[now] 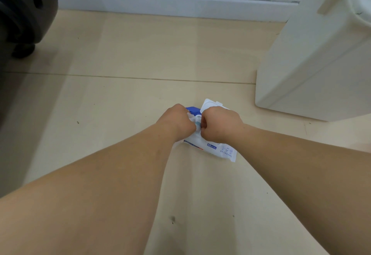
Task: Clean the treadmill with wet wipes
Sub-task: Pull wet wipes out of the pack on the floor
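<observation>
Wipes pack: on the floor, centre of frame, lid flipped up.
Left hand: curled, gripping the pack's top.
Right hand: curled, pinching at its opening.

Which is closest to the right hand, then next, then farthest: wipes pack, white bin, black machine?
1. Wipes pack, touching the right hand.
2. White bin, off to the right.
3. Black machine, far left corner.

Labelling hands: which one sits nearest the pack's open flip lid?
The right hand: the white flip lid stands open just beyond its knuckles. The left hand is over the blue end of the wipes pack.
</observation>
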